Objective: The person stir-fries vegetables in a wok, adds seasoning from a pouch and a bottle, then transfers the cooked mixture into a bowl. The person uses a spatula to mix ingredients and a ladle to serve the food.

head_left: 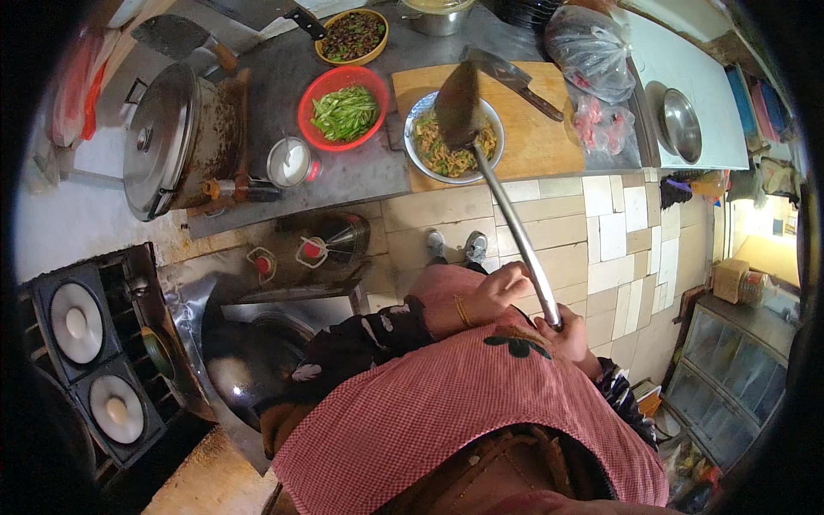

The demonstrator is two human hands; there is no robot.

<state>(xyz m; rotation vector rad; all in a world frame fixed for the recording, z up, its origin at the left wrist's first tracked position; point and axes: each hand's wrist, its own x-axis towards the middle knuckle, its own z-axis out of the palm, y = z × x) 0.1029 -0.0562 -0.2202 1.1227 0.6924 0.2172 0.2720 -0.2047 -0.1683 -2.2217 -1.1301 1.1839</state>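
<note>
My right hand (565,333) is closed around the end of a wok spatula (515,210) with a long metal handle. Its dark, broad head is over a blue-and-white bowl (413,156) of stir-fried food (429,142), hiding part of it; whether it touches the food I cannot tell. Beside the handle, my left hand (499,290) has its fingers curled, a gold bracelet at the wrist; whatever they hold is hidden. The bowl stands at the left of a wooden cutting board (536,142), where a cleaver (515,79) lies behind it.
Left of the bowl are a red basin (306,129) of sliced green peppers, a metal cup (279,176) of white contents and a yellow bowl (383,50). A large lidded pot (159,137) stands far left. A black wok (249,369) and stove burners (77,322) are near left.
</note>
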